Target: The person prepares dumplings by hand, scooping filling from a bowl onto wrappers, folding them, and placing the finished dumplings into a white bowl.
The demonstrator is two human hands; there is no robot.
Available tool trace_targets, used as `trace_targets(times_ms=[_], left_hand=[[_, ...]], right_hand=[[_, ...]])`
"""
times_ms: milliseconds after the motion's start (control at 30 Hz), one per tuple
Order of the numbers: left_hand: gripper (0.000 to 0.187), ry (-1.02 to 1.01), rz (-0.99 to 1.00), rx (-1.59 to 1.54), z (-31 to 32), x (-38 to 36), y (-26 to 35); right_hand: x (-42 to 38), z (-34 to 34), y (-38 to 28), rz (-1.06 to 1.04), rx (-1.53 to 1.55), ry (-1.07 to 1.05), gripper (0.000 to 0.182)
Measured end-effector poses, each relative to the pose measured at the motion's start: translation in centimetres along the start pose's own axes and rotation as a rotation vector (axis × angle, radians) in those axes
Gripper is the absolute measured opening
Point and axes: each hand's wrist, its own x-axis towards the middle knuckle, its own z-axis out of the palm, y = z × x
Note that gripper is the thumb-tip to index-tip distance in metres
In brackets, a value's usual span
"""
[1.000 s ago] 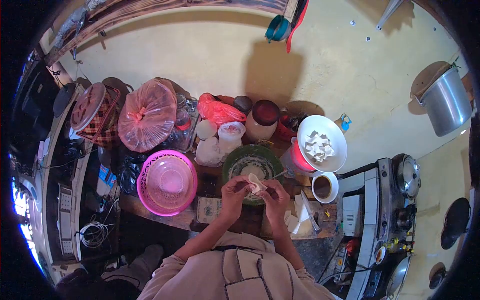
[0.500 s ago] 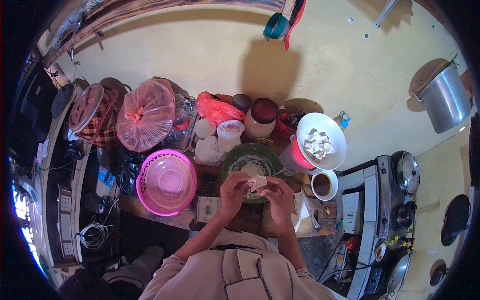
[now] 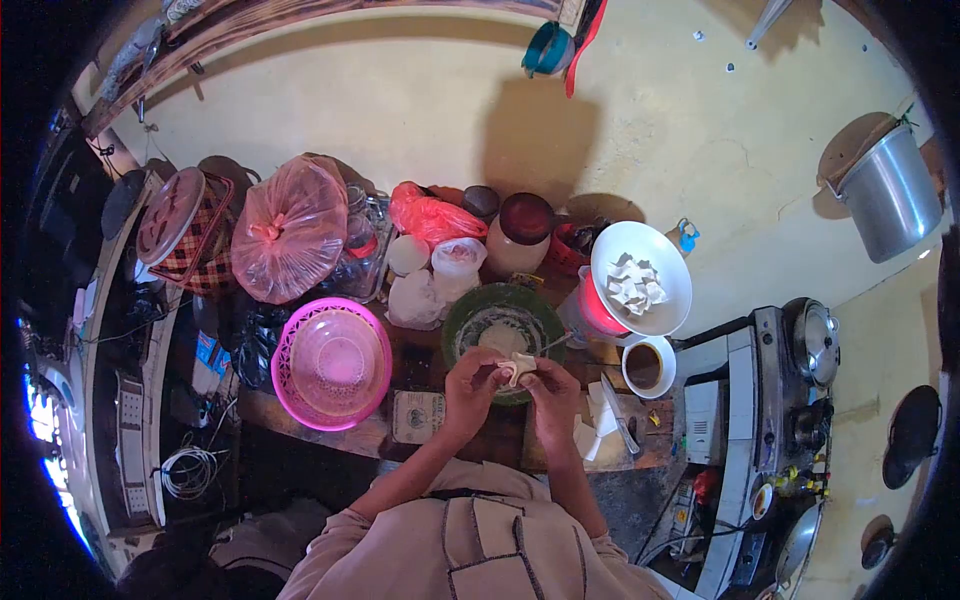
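A small folded piece of pale dough point(image 3: 518, 369) is pinched between my left hand point(image 3: 472, 390) and my right hand point(image 3: 551, 393), both with closed fingers. Just behind them stands a green bowl point(image 3: 462, 322) with a white, wet-looking mixture inside. A white bowl point(image 3: 668, 262) at the right holds several folded white pieces. Below it is a small white bowl of dark liquid point(image 3: 644, 368). Pale flat sheets point(image 3: 600, 415) and a knife point(image 3: 622, 420) lie on the board near my right hand.
Left of my hands is a pink basket point(image 3: 283, 365), with a small box point(image 3: 417, 416) beside it. Bags, a red-lidded jar point(image 3: 524, 222) and a tied pink bag point(image 3: 290, 230) line the wall. A stove point(image 3: 770, 390) stands right.
The dough piece, earlier spread wider, is now folded smaller. My two hands have come closer together around it, the right one moving slightly left.
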Motion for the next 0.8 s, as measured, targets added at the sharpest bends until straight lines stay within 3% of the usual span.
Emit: trace_targets(times_ms=[133, 333, 433, 633, 800], left_hand=[[0.016, -0.018, 0.024, -0.008, -0.1, 0.0, -0.3], [0.014, 0.023, -0.051, -0.015, 0.1, 0.0, -0.5], [0.014, 0.043, -0.026, 0.023, 0.2, -0.1, -0.3], [0.016, 0.041, 0.026, 0.148, 0.3, 0.3, 0.5], [0.019, 0.000, 0.026, 0.248, 0.1, -0.3, 1.5]], right_hand=[[0.0, -0.9, 1.0, -0.026, -0.046, -0.054, 0.016], [0.4, -0.6, -0.8, -0.515, -0.715, -0.065, 0.016], [-0.2, 0.0, -1.1, -0.321, -0.527, 0.023, 0.016], [-0.2, -0.1, -2.0, -0.470, -0.630, -0.064, 0.016], [-0.3, -0.6, -2.7, -0.359, -0.560, -0.162, 0.019]])
